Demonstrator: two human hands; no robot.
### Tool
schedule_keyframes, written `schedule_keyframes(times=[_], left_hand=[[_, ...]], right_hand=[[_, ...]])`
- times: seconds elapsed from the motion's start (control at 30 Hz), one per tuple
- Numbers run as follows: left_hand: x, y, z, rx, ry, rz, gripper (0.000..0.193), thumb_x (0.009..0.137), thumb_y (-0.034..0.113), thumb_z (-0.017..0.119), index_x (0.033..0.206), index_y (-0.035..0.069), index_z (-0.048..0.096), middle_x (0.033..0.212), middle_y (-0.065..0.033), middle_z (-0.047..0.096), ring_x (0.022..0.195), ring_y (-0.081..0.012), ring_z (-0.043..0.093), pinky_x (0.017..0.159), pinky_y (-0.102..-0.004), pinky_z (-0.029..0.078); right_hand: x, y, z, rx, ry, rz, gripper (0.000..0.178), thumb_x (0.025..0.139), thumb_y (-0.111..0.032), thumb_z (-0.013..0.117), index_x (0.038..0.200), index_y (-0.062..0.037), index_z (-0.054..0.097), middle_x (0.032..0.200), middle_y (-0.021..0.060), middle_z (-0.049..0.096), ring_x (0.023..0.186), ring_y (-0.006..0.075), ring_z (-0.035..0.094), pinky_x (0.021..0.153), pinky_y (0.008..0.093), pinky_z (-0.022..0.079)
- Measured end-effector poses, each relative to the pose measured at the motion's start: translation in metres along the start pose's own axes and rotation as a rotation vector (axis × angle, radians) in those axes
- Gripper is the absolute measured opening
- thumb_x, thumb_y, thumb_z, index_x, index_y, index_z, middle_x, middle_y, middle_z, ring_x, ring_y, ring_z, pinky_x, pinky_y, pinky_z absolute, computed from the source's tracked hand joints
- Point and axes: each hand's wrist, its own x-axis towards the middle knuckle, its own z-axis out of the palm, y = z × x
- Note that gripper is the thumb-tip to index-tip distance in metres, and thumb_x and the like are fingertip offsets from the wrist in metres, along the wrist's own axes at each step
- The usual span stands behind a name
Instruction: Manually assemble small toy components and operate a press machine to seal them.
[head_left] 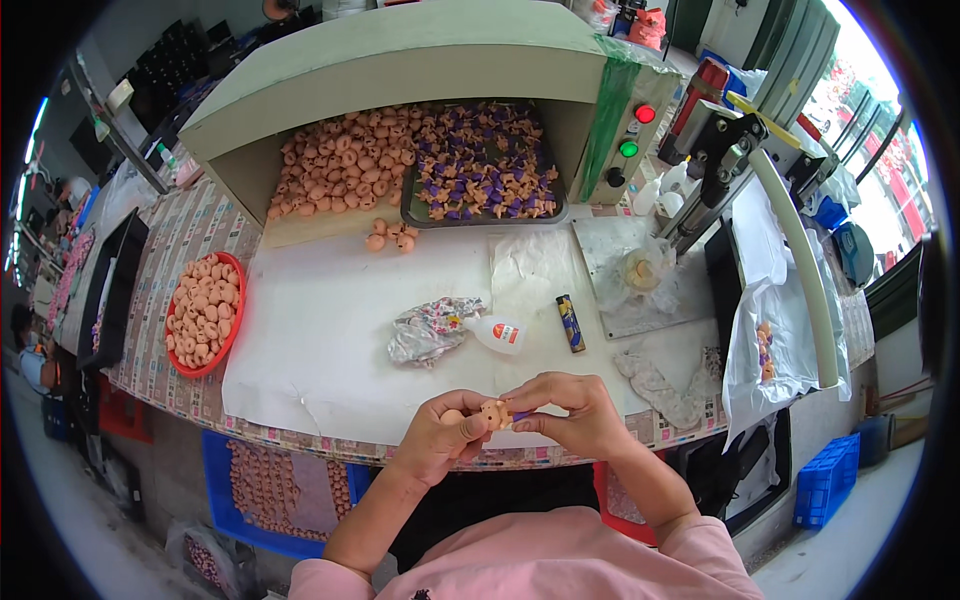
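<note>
My left hand (442, 434) and my right hand (570, 412) meet at the table's near edge. Between their fingertips is a small peach-coloured doll piece (492, 414) with a bit of purple showing at its right side. The left hand holds the piece from below; the right hand pinches it from the right. Both forearms come up from the lower edge in pink sleeves.
A red bowl (232, 335) of peach doll heads sits left. A green hood (400, 60) covers a heap of heads (340, 165) and a tray of purple-and-peach bodies (485, 170). Nearby lie a crumpled cloth (428, 330), glue bottle (497, 333), lighter (570, 323) and a blue crate (270, 490) below.
</note>
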Motion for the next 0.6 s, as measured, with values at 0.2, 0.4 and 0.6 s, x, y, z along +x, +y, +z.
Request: schedule_keyframes(times=[0.2,0.4,0.6], left_hand=[[-0.001,0.001,0.01,0.012,-0.006,-0.09,0.029,0.079,0.017,0.078,0.097,0.0,0.064,0.083,-0.0062,0.065,0.055,-0.0051,0.052,0.041,-0.0165,0.037],[-0.002,0.009,0.017,0.138,-0.008,-0.061,0.03,0.075,0.018,0.082,0.092,0.002,0.063,0.082,-0.0061,0.065,0.056,-0.0057,0.051,0.041,-0.0171,0.035],[0.004,0.017,0.027,0.123,-0.027,-0.124,0.026,0.079,0.016,0.078,0.094,0.002,0.062,0.083,-0.0067,0.064,0.055,-0.0049,0.046,0.042,-0.0175,0.034]], right_hand=[[-0.005,0.012,-0.008,0.103,-0.091,-0.018,0.032,0.069,0.014,0.069,0.096,-0.0037,0.072,0.098,0.0112,0.071,0.091,0.0229,0.068,0.075,0.0313,0.056],[-0.012,0.011,-0.006,0.039,-0.038,-0.08,0.033,0.069,0.015,0.069,0.096,-0.0034,0.072,0.099,0.0119,0.071,0.09,0.0244,0.068,0.072,0.0316,0.057],[-0.007,-0.001,-0.015,-0.037,-0.053,-0.08,0.035,0.068,0.011,0.073,0.1,-0.0029,0.07,0.099,0.0115,0.071,0.088,0.024,0.068,0.072,0.0304,0.056]])
